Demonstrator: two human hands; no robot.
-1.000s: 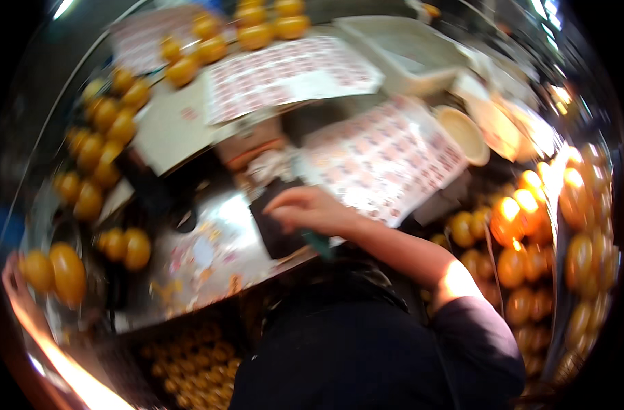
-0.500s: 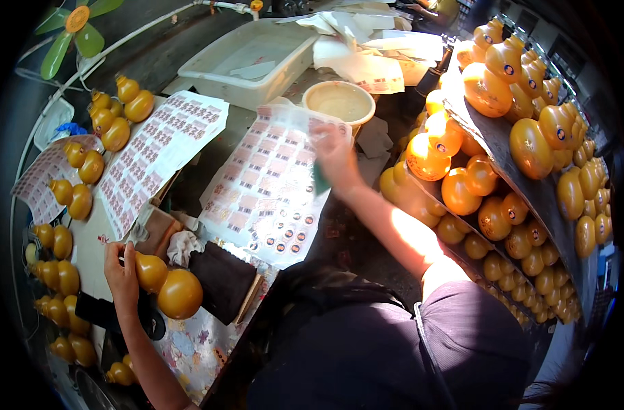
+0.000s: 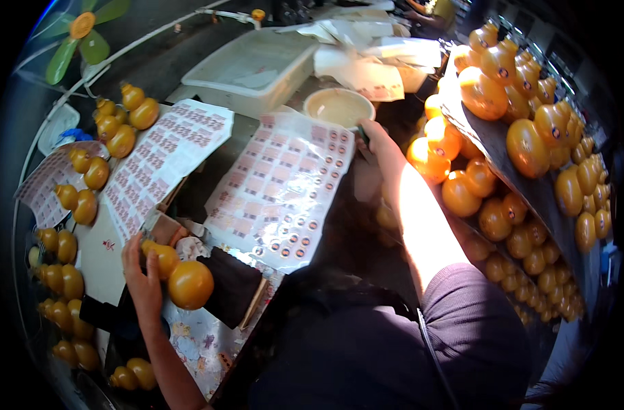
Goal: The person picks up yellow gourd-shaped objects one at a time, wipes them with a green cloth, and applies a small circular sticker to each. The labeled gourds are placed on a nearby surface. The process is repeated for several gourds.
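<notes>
My left hand (image 3: 142, 277) is closed around the narrow top of a glossy yellow-brown gourd (image 3: 190, 285), whose round bottom points toward me. Beside that gourd lie a dark folded cloth (image 3: 231, 290) and a crumpled white tissue (image 3: 191, 247). At the near right rim of a cream bowl (image 3: 338, 108), my right hand (image 3: 378, 141) grips a dark green tool with a slim handle; the tool's far end is hidden, so its kind is unclear. A large sheet of printed stickers (image 3: 274, 188), with round dark ones along its edges, lies between my two hands.
Another sticker sheet (image 3: 172, 154) lies to the left, with several gourds (image 3: 69, 280) lined up beyond it. A white tub (image 3: 250, 75) and loose papers (image 3: 373, 68) stand at the back. Gourds (image 3: 496, 219) are stacked on sloping boards at the right. A green fan (image 3: 81, 37) sits far left.
My right hand has moved from above the sticker sheet rightward to the bowl's rim, carrying the green tool. My left hand has shifted slightly with the gourd, its fingers now further around it.
</notes>
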